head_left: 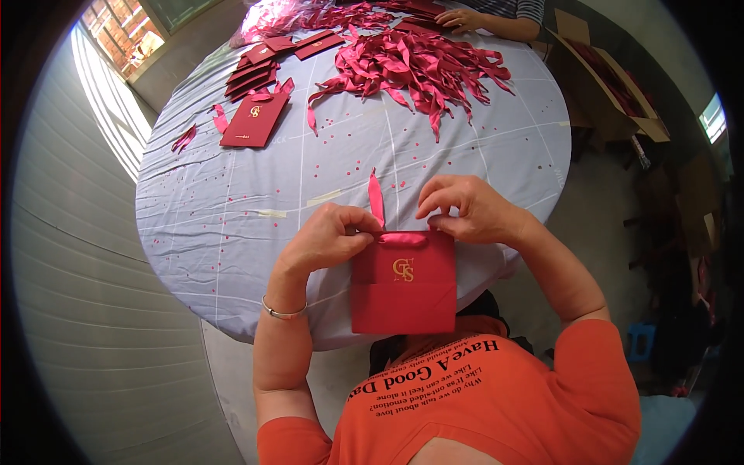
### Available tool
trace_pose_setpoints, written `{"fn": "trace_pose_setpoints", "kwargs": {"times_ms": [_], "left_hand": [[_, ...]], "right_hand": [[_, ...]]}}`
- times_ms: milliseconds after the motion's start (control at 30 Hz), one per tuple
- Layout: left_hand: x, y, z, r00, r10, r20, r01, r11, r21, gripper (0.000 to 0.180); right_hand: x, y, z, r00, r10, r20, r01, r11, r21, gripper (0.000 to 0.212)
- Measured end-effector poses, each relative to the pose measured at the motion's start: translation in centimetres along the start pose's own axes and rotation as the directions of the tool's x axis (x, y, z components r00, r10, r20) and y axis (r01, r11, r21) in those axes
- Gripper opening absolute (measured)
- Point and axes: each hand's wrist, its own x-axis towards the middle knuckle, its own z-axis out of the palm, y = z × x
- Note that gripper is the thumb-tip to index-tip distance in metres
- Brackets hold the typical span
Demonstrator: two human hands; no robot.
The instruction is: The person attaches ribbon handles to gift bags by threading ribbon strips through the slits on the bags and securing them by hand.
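Observation:
A small dark red paper gift bag [404, 306] with a gold emblem lies flat before me at the near table edge. A pink ribbon [403, 239] runs across its top, and one loose tail [376, 198] stands up beyond the rim. At the bag's upper left corner, my left hand [335, 236] pinches the ribbon between thumb and fingers. My right hand [470, 209] is curled at the upper right corner, its thumb by the rim. Whatever sits between those fingertips is too small to make out.
A round table [263, 186] under a pale cloth is scattered with tiny red dots. Beyond lie a heap of pink ribbons [411, 66], a finished-looking red bag [254, 120] and stacked red bags [252, 74]. Another person's hand [459, 19] rests at the far side. Open cardboard boxes [608, 74] stand right.

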Motion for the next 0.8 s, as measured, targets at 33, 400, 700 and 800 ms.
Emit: {"fn": "trace_pose_setpoints", "kwargs": {"times_ms": [33, 400, 700, 800], "left_hand": [[-0.1, 0.1, -0.1, 1.0, 0.013, 0.028, -0.013, 1.0, 0.01, 0.017], [0.2, -0.7, 0.4, 0.998, 0.051, 0.044, -0.059, 0.976, 0.211, 0.022], [0.2, -0.5, 0.4, 0.996, 0.057, 0.07, -0.073, 0.967, 0.245, 0.019], [0.2, -0.6, 0.3, 0.995, 0.061, 0.074, -0.077, 0.967, 0.244, 0.019]], "right_hand": [[0.0, -0.2, 0.0, 0.999, -0.025, 0.041, 0.028, 0.996, -0.085, 0.022], [0.1, 1.4, -0.7, 0.967, -0.228, 0.112, 0.248, 0.942, -0.226, 0.01], [-1.5, 4.1, -2.3, 0.988, 0.144, -0.054, -0.135, 0.981, 0.136, 0.016], [-2.0, 4.3, -3.0, 0.968, 0.194, -0.16, -0.187, 0.981, 0.056, 0.017]]}}
